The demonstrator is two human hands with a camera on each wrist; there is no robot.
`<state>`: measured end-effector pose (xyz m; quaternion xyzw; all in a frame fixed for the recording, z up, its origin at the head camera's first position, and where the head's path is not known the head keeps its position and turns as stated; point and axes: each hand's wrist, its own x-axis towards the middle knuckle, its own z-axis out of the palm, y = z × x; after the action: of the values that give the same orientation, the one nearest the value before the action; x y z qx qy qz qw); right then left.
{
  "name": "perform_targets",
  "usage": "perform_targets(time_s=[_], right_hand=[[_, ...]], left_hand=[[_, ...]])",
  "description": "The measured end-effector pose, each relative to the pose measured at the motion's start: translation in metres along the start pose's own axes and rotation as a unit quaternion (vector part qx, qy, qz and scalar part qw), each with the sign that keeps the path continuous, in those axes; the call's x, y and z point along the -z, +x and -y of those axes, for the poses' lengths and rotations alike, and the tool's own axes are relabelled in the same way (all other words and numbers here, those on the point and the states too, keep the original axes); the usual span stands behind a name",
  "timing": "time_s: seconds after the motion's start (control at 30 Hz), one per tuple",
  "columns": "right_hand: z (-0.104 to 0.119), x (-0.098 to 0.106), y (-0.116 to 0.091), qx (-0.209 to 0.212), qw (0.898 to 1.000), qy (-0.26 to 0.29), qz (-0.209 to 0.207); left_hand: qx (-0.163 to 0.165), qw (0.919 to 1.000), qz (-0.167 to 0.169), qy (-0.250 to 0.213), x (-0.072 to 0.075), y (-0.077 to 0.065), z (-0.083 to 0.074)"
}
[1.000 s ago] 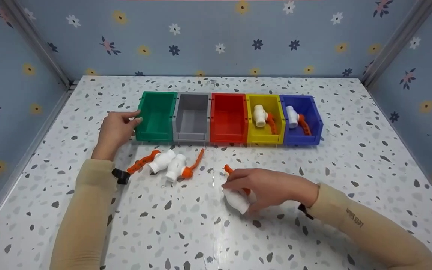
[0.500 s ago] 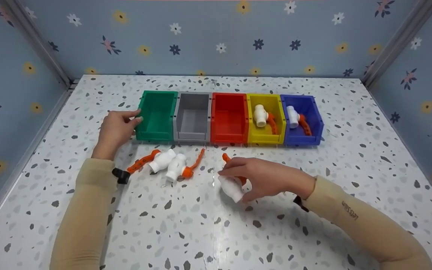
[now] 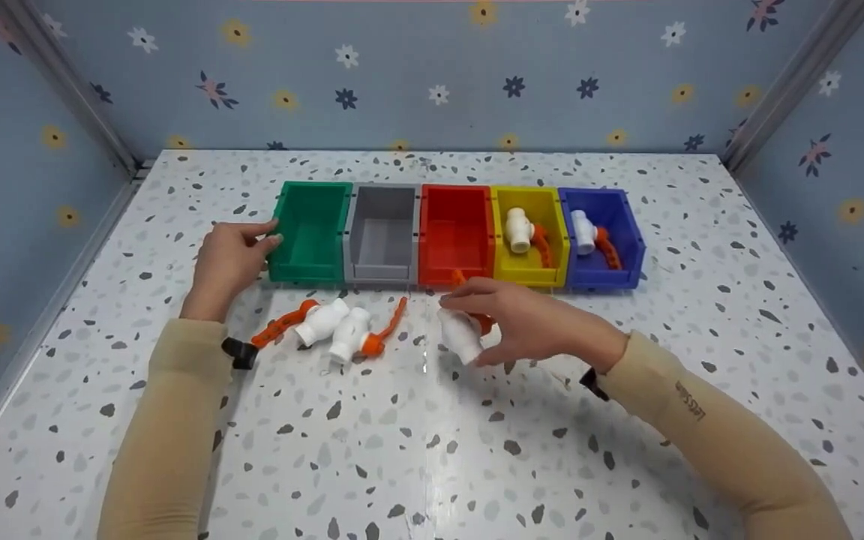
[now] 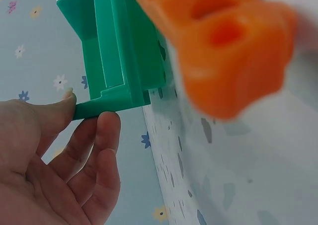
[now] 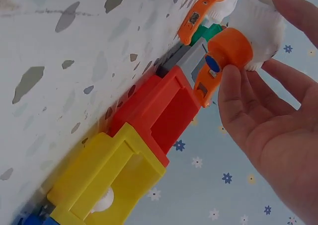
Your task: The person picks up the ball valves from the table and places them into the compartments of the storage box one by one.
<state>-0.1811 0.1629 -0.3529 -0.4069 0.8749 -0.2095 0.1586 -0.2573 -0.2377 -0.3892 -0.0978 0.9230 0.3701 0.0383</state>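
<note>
Boxes stand in a row on the speckled desk (image 3: 372, 457), and the white tap (image 3: 459, 337) is just in front of the red box (image 3: 453, 240), on the side near the person. The right hand (image 3: 533, 322) pinches this tap, with the thumb and fingers bent round its white part. The tap sits at the finger ends, to the left of the palm, and it looks lifted off the desk. Its white part is long and slants, from back left to front right. Its orange handle (image 5: 207, 83) pokes out past the fingers and points back at the red box. From the head view the handle tip covers a bit of that box's front, but I cannot tell if they touch. The left hand (image 3: 229, 259) is well apart from this tap, so the right hand is the near one. The left hand pinches the side edge of the green box (image 3: 308, 274), thumb on one face and fingers on the other. In front of the green box and the gray box (image 3: 385, 274), one tap (image 3: 321, 322) and another tap (image 3: 349, 335) lie close side by side, their handles pointing away from each other. The yellow box (image 3: 533, 280) has a tap inside, and the blue box (image 3: 601, 280) has one too.
</note>
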Motion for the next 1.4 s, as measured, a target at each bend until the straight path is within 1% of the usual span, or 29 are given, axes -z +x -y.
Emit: perform_targets(time_s=[0.17,0.27,0.37,0.7,0.83,1.07,1.2,1.3,1.4], right_hand=[[-0.003,0.008,0.006,-0.008,1.000,-0.008,-0.019],[-0.005,0.011,0.012,-0.015,0.999,-0.016,-0.024],[-0.006,0.014,0.018,-0.030,0.999,-0.019,-0.028],[-0.016,0.028,0.033,-0.065,0.996,-0.027,-0.058],[-0.018,0.032,0.039,-0.089,0.993,-0.023,-0.076],[-0.027,0.036,0.048,-0.104,0.988,-0.011,-0.113],[-0.033,0.038,0.053,-0.121,0.984,-0.010,-0.133],[-0.038,0.039,0.059,-0.135,0.981,-0.013,-0.141],[-0.043,0.040,0.064,-0.145,0.979,-0.013,-0.140]], left_hand=[[-0.003,1.0000,-0.001,-0.001,0.001,0.000,0.000],[0.001,1.0000,0.000,-0.003,0.002,0.000,0.001],[0.007,1.0000,0.000,-0.002,0.002,-0.001,0.001],[0.004,1.0000,-0.007,-0.001,0.001,0.000,0.000],[0.005,1.0000,-0.005,-0.005,0.002,0.000,0.000],[0.006,1.0000,-0.001,-0.007,0.001,0.001,-0.002],[0.005,0.9999,-0.002,-0.008,0.000,0.001,-0.002],[0.004,1.0000,-0.002,-0.008,0.000,0.002,-0.001],[0.003,1.0000,-0.002,-0.007,-0.001,0.003,0.000]])
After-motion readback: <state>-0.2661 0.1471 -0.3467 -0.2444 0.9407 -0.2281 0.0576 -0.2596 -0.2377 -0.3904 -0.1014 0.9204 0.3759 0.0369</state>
